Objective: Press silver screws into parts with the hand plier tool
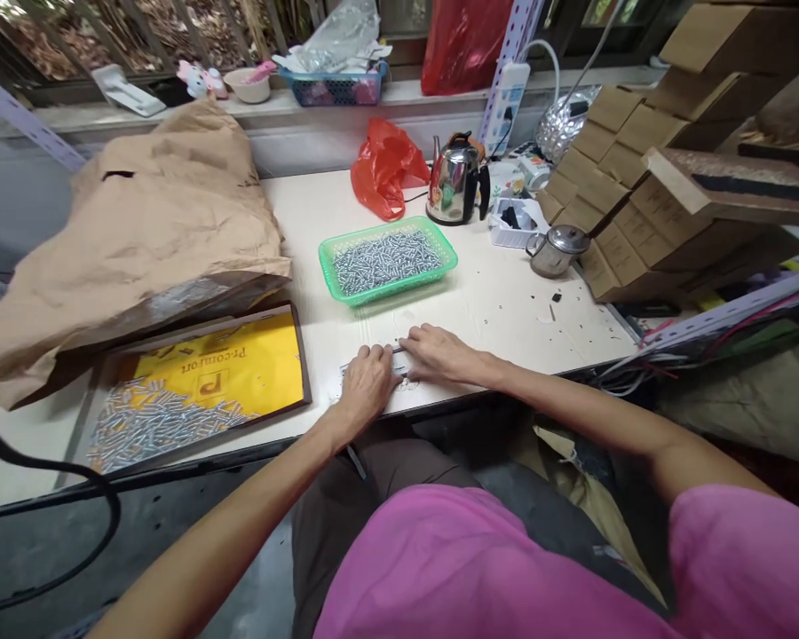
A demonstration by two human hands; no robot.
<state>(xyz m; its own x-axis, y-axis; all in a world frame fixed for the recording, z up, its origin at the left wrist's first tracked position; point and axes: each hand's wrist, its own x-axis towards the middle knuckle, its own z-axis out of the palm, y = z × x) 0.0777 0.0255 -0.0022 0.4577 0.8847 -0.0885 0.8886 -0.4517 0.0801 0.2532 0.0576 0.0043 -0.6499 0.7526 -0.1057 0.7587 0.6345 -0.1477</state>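
Observation:
Both my hands rest side by side at the near edge of the white table (506, 302). My left hand (367, 383) lies knuckles up with its fingers curled down onto a small clear plastic bag (399, 355) that lies flat on the table. My right hand (439, 351) presses on the same bag with its fingers close together, fingertips toward the left hand. What is under the fingers is hidden. Just beyond them stands a green plastic basket (326, 257) full of small grey metal screws (386, 260).
A shallow yellow-lined box tray (266, 364) with several screws lies at the left, under a crumpled brown paper sack (166, 222). Behind are a red bag (386, 164), a steel kettle (454, 180), a small metal pot (559, 250) and stacked cardboard boxes (645, 213) at the right.

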